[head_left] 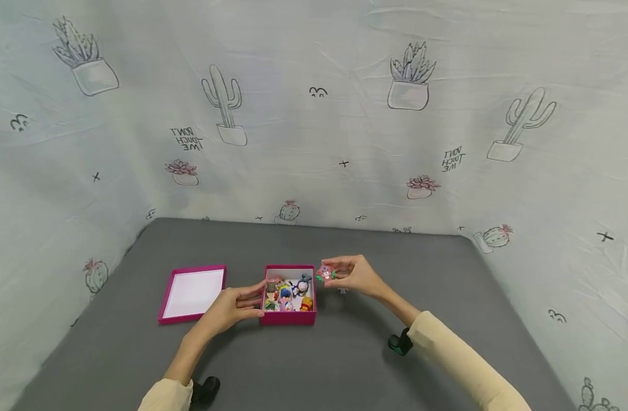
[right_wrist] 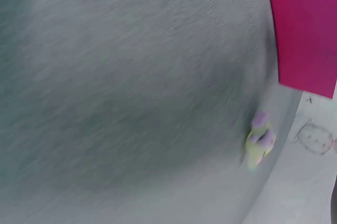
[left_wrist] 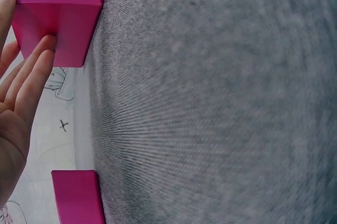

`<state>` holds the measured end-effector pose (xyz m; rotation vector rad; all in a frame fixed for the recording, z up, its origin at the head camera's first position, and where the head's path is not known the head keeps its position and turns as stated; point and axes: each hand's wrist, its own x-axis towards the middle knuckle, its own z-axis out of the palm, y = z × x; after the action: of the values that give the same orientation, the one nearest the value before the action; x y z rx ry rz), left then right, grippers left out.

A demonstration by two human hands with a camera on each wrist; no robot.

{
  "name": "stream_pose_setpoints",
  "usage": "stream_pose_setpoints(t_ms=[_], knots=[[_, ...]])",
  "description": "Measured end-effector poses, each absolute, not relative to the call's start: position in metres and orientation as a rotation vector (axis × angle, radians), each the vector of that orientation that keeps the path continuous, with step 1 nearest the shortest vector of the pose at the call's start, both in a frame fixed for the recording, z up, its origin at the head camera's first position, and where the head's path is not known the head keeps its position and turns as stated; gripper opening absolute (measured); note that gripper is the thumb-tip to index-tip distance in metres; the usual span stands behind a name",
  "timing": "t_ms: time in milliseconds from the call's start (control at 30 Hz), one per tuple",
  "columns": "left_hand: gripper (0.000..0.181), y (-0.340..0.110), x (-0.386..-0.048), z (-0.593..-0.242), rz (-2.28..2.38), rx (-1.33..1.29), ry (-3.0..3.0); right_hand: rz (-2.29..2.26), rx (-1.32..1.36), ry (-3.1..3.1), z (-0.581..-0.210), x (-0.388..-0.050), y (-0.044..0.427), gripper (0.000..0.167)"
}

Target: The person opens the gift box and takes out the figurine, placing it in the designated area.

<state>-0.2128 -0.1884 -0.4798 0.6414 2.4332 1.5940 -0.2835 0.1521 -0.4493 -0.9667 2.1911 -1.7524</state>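
Note:
My left hand (head_left: 236, 304) rests at the left wall of a magenta box (head_left: 288, 318). In the left wrist view its nearly straight fingers (left_wrist: 38, 71) touch the box's side. Several small toy figurines (head_left: 285, 292) lie inside the box, among them a blue-grey donkey figure (head_left: 302, 284) and a red-and-yellow bear figure (head_left: 306, 303). Just right of the box's rim, my right hand (head_left: 356, 275) pinches a pink and green figurine (head_left: 325, 273) above table height. The right wrist view barely catches that hand, and the held figurine is outside it.
A magenta lid with a white inside (head_left: 194, 292) lies left of the box. A small purple and yellow figurine (right_wrist: 259, 138) sits on the grey table (head_left: 344, 365) right of the box, mostly hidden beneath my right hand in the head view. A patterned curtain (head_left: 314, 125) surrounds the table.

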Motion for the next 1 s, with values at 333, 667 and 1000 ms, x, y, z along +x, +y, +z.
stream_pose_setpoints(t_ms=[333,667,1000], knots=[[0.069,-0.198,-0.205,-0.477,1.593,0.554,2.481,-1.766,-0.951,2.183,-0.454,-0.287,0.181,0.042],[0.069,-0.19,-0.209,-0.473,1.583,0.58,2.459,-1.769,-0.837,2.292,-0.456,-0.282,0.224,0.042],[0.069,-0.185,-0.207,-0.478,1.581,0.584,2.419,-1.697,-0.683,2.324,-0.477,-0.283,0.256,0.04]])
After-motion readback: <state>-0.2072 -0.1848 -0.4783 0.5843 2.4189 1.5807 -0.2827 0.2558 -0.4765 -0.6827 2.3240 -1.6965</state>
